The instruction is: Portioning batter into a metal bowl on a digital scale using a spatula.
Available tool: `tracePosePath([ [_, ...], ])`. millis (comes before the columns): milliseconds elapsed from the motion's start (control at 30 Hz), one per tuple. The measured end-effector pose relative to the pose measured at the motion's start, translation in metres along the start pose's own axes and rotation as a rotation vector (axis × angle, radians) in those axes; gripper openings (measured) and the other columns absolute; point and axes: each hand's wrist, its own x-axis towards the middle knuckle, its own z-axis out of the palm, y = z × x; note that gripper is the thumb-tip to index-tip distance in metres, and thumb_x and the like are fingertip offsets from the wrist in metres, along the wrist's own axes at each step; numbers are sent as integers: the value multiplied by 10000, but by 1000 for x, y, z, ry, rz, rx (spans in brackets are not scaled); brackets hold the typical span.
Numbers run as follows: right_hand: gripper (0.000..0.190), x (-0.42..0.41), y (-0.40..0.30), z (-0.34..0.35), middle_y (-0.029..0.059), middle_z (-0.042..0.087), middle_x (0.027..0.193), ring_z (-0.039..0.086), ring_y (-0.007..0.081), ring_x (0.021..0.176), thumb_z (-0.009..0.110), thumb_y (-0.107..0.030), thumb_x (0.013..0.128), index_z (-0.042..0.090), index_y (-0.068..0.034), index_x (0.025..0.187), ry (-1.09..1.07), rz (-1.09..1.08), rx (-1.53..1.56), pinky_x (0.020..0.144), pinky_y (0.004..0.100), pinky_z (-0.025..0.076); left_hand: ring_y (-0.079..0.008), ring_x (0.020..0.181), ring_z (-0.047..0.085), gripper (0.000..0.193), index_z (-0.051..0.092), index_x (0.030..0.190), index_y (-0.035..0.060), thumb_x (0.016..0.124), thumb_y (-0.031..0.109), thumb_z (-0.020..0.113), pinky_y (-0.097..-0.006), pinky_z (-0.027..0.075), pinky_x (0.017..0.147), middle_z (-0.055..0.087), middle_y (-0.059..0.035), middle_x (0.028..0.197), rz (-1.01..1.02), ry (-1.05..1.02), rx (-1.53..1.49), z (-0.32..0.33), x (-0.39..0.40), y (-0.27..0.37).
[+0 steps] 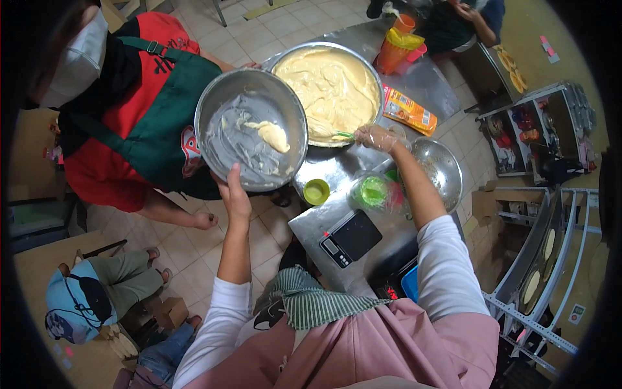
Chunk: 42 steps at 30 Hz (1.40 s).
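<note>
My left hand (pixel 233 195) grips the near rim of a metal mixing bowl (pixel 228 146), tilted beside a larger bowl. A dollop of pale yellow cream (pixel 273 136) and thin smears cling to its inside. In a clear plastic glove, my right hand (pixel 375 138) holds a spatula with a green handle (pixel 344 134). Its blade is in or against the yellow cream at the near edge of the large metal bowl (pixel 380 92), which is filled with thick yellow cream (pixel 330 87). A co-worker's hand (pixel 250 65) is at the far side of the tilted bowl.
On the steel table (pixel 311 228) stand a green cup (pixel 316 191), a digital scale (pixel 352 238), a plastic-wrapped green container (pixel 373 190), an orange pouch (pixel 409 111) and another metal bowl (pixel 440 170). A co-worker in a green apron (pixel 170 121) stands close at left. A metal rack (pixel 539 272) is at right.
</note>
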Motion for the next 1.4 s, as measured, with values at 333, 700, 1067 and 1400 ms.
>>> tracePosePath([
  [333,403,-25,-18,-27,-56,435,589,365,60,529,517,-427,929,620,-75,762,296,11,350,489,219,330,-228,1204,384,523,285,1329,-26,913,209,497,-306,252,1035,398,-155,1319,29,-8,4,3,-13,9],
  [700,328,-96,-116,-109,-58,483,671,367,38,578,521,-334,950,626,-40,850,397,-222,387,515,207,317,-237,1160,426,508,342,1275,-1,890,280,517,-331,301,1012,433,-150,1271,-291,0,-213,54,24,-32],
  [1067,153,-90,-121,10,102,634,732,632,277,674,595,-149,820,654,-112,956,842,-217,-809,595,386,500,-266,1016,583,612,338,1305,109,817,434,513,-392,550,674,496,-148,1207,-351,-78,-220,98,31,-41],
  [1400,225,-83,-111,-9,41,481,565,507,135,508,549,-286,897,669,-104,956,597,7,131,451,300,393,-267,1003,592,607,359,1298,75,826,430,499,-388,556,671,512,-152,1191,-378,-66,-244,98,22,-43],
])
